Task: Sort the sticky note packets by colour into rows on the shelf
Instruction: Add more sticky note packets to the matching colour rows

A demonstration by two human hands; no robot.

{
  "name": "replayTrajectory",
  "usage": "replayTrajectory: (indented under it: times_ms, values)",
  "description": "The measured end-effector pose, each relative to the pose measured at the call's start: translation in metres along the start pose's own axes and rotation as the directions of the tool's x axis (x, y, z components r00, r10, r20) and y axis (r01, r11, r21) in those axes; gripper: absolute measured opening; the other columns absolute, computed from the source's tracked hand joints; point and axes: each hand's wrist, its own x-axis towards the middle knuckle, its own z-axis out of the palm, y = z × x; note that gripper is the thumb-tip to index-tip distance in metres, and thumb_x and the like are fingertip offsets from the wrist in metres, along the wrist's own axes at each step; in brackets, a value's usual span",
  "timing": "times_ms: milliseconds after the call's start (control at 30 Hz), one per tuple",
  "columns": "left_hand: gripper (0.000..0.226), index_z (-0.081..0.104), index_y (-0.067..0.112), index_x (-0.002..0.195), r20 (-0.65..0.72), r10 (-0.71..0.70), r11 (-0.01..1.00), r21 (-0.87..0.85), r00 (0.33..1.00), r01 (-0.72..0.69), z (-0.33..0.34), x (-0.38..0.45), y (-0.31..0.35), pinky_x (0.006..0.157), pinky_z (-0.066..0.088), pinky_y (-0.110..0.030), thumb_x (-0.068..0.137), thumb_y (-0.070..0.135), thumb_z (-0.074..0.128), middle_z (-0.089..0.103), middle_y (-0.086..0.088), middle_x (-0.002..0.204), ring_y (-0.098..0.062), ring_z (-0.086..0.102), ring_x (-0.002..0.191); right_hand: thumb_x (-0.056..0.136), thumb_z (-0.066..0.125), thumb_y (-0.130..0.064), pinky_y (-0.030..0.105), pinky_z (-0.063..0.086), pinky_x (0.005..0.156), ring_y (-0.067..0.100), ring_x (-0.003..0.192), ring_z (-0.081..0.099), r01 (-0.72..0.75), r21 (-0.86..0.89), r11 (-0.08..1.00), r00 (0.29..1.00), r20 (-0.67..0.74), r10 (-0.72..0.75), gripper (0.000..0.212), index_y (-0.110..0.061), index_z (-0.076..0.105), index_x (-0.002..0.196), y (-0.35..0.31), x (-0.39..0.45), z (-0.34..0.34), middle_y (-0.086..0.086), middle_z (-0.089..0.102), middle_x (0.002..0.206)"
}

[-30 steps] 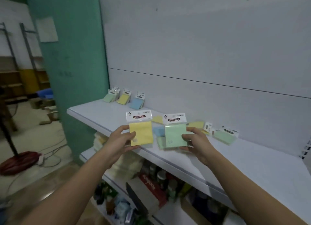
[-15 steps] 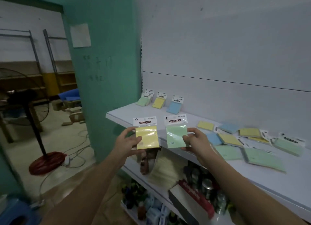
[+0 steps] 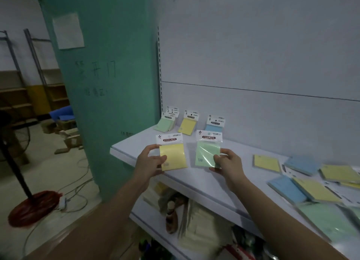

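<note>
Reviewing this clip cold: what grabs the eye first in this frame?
Two sticky note packets held up side by side over the white shelf: a yellow packet in the left hand, a green packet in the right hand. Behind them, three sorted stacks, green, yellow and blue, lean at the back panel; unsorted packets lie scattered to the right.

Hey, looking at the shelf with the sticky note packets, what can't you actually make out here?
Head view only:
- Small print under "STICKY NOTE" on the held yellow packet and green packet: too small.
- Loose packets at right: cut off by the frame edge, so no count.
- Lower shelf goods: dark, blurred, shadowed by the top shelf.
</note>
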Motion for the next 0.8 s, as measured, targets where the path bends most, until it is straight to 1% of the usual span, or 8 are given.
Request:
replayTrajectory:
  times_ms: [67, 167, 333, 433, 500, 600, 700, 800]
  values:
    - [0.034, 0.06, 0.024, 0.11, -0.034, -0.008, 0.998, 0.067, 0.999, 0.01, -0.004, 0.036, 0.007, 0.055, 0.055, -0.027, 0.084, 0.003, 0.067, 0.069, -0.007, 0.096, -0.024, 0.07, 0.081, 0.091, 0.05, 0.004, 0.029, 0.059, 0.054, 0.024, 0.079, 0.07, -0.039, 0.045, 0.998, 0.999, -0.015, 0.04, 0.022, -0.001, 0.057, 0.111, 0.01, 0.025, 0.02, 0.017, 0.065, 0.101]
    - [0.036, 0.06, 0.024, 0.108, -0.047, 0.025, 0.998, 0.06, 0.999, -0.022, -0.008, 0.09, 0.02, 0.057, 0.053, -0.029, 0.083, -0.001, 0.067, 0.068, -0.01, 0.099, -0.025, 0.068, 0.08, 0.09, 0.049, 0.006, 0.027, 0.058, 0.049, 0.022, 0.071, 0.069, -0.021, 0.071, 0.997, 0.999, -0.042, 0.024, 0.021, 0.0, 0.057, 0.109, 0.013, 0.064, 0.041, 0.017, 0.065, 0.098]
    - [0.035, 0.062, 0.027, 0.097, 0.007, 0.046, 0.991, 0.128, 0.999, -0.046, -0.006, 0.147, 0.015, 0.07, 0.056, -0.038, 0.081, -0.003, 0.069, 0.069, -0.015, 0.094, -0.02, 0.068, 0.07, 0.091, 0.047, 0.006, 0.045, 0.059, 0.071, 0.034, 0.088, 0.068, -0.086, 0.18, 0.98, 0.983, -0.145, 0.113, 0.02, -0.001, 0.054, 0.108, 0.024, 0.108, 0.057, 0.021, 0.063, 0.11]
    - [0.035, 0.064, 0.02, 0.103, 0.032, 0.059, 0.989, 0.137, 0.998, -0.063, 0.0, 0.182, 0.012, 0.078, 0.056, -0.046, 0.079, -0.005, 0.07, 0.068, -0.01, 0.087, -0.02, 0.065, 0.068, 0.092, 0.047, 0.005, 0.033, 0.059, 0.055, 0.029, 0.085, 0.068, -0.062, 0.214, 0.975, 0.974, -0.199, 0.106, 0.021, -0.003, 0.055, 0.109, 0.024, 0.126, 0.072, 0.018, 0.063, 0.108]
    - [0.037, 0.063, 0.015, 0.108, 0.063, 0.057, 0.983, 0.168, 0.996, -0.067, 0.008, 0.203, 0.008, 0.083, 0.055, -0.048, 0.078, -0.006, 0.07, 0.067, -0.01, 0.082, -0.024, 0.064, 0.072, 0.091, 0.049, 0.005, 0.03, 0.057, 0.051, 0.027, 0.084, 0.068, -0.039, 0.231, 0.972, 0.969, -0.229, 0.093, 0.022, -0.004, 0.057, 0.11, 0.025, 0.132, 0.082, 0.018, 0.063, 0.106]
    - [0.038, 0.064, 0.016, 0.111, 0.124, 0.069, 0.961, 0.258, 0.99, -0.099, 0.023, 0.234, -0.007, 0.079, 0.054, -0.037, 0.077, 0.0, 0.072, 0.07, -0.011, 0.09, -0.024, 0.065, 0.082, 0.089, 0.049, 0.006, 0.026, 0.054, 0.052, 0.023, 0.081, 0.069, 0.022, 0.26, 0.965, 0.961, -0.272, 0.051, 0.025, -0.005, 0.059, 0.109, 0.03, 0.14, 0.095, 0.015, 0.065, 0.101]
    - [0.038, 0.063, 0.017, 0.111, 0.171, 0.086, 0.946, 0.295, 0.982, -0.134, 0.039, 0.266, -0.018, 0.069, 0.051, -0.028, 0.078, 0.001, 0.072, 0.069, -0.011, 0.106, -0.021, 0.066, 0.084, 0.09, 0.051, 0.003, 0.023, 0.053, 0.049, 0.017, 0.078, 0.067, 0.118, 0.071, 0.991, 0.932, -0.353, -0.086, 0.022, -0.015, 0.062, 0.096, 0.031, 0.146, 0.1, 0.007, 0.063, 0.089]
    - [0.038, 0.063, 0.012, 0.111, 0.246, 0.151, 0.895, 0.378, 0.957, -0.238, 0.054, 0.295, -0.021, 0.081, 0.053, -0.032, 0.076, 0.002, 0.074, 0.072, -0.008, 0.104, -0.022, 0.067, 0.089, 0.09, 0.054, 0.0, 0.024, 0.054, 0.051, 0.016, 0.079, 0.066, 0.134, -0.031, 0.991, 0.914, -0.383, -0.135, 0.022, -0.019, 0.063, 0.095, 0.03, 0.155, 0.101, 0.005, 0.062, 0.089]
